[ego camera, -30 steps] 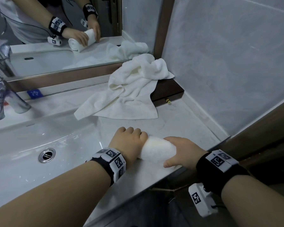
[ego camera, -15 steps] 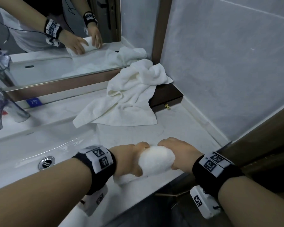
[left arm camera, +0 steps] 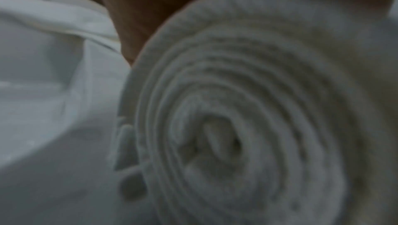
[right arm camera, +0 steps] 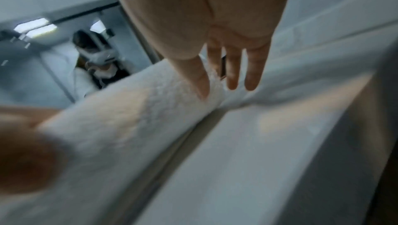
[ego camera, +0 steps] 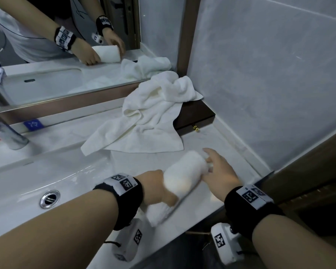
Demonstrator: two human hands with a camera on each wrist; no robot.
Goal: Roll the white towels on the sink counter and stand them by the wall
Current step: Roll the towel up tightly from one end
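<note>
One rolled towel (ego camera: 182, 175), one loose towel (ego camera: 144, 121), two hands

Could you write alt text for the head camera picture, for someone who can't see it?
A left hand grips a rolled white towel above a sink counter, the open right hand touching its far end; a loose towel lies crumpled behind.

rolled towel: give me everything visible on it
The rolled towel is white terry, wound into a tight cylinder; the left wrist view shows the spiral layers at its end. It lies tilted near the front edge of the counter. The left hand grips its near part; the right hand touches the far end with straight fingers.
</note>
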